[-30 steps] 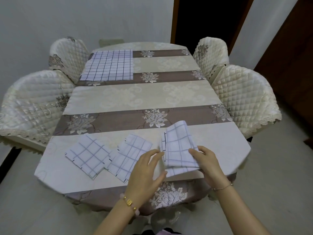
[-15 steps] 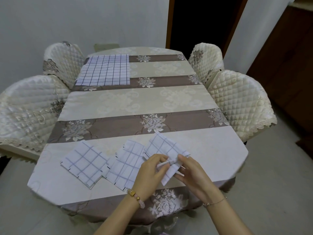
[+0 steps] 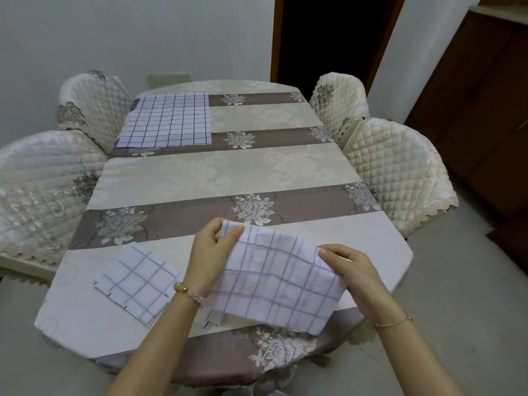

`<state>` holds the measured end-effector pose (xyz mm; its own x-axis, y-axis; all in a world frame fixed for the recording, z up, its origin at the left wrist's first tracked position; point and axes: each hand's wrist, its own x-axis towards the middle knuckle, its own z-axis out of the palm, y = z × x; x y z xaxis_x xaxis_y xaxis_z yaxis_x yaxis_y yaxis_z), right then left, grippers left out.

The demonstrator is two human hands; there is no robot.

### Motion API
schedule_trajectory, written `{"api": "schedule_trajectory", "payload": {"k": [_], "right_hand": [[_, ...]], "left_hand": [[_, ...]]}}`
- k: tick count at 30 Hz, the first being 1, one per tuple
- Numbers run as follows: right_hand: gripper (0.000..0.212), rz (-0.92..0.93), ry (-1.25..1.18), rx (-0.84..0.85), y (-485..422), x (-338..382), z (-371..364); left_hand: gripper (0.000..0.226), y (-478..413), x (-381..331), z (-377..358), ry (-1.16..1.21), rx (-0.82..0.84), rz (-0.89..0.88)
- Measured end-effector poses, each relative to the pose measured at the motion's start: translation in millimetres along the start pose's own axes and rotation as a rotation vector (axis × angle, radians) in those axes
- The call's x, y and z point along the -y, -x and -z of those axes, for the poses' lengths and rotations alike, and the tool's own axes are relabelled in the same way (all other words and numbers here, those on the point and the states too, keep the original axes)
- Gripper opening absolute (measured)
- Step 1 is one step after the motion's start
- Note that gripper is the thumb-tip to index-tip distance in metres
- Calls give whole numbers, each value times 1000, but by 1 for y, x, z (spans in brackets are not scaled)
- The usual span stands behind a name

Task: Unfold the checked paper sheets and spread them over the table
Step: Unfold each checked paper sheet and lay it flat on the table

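The checked sheet [image 3: 274, 278] is opened wider than a moment ago, stretched between left hand [image 3: 210, 252] and right hand [image 3: 351, 270] — each pinching an upper corner.

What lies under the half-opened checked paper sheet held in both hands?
Under the half-opened checked paper sheet, only a corner of another folded checked sheet peeks out at the lower left; the rest is hidden.

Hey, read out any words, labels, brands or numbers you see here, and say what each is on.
None: no readable text anywhere in this view.
The held checked sheet, the folded sheet and the spread sheet carry only grid lines.
The tablecloth and chair covers show only floral and quilted patterns.
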<state>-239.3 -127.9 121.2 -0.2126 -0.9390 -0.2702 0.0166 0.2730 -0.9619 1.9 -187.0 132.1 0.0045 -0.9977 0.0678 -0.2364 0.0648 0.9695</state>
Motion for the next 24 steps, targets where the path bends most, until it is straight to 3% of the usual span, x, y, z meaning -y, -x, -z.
{"api": "schedule_trajectory", "payload": {"k": [9,13,14,15,17,18,19,24], "right_hand": [[21,-211,-149,148,-3,-23,5],[17,-331,-102,133,9,-49,-10],[14,-346,-91,118,13,-53,-14],[13,-352,-78,103,16,-55,-17],[13,-346,-92,80,19,-57,-21],[13,-340,-121,72,20,-56,-23],[13,-335,-150,66,21,-55,-24],[10,-286,-311,75,28,-39,-38]], "left_hand": [[26,-8,44,7,39,-110,169],[26,-4,64,9,-101,-135,196],[15,-1,63,8,-149,-112,217],[19,1,66,6,-237,-80,242],[50,11,68,5,-530,-27,152],[55,17,67,2,-635,3,59],[54,26,63,-3,-650,54,-18],[52,72,28,-39,-456,335,-64]]}}
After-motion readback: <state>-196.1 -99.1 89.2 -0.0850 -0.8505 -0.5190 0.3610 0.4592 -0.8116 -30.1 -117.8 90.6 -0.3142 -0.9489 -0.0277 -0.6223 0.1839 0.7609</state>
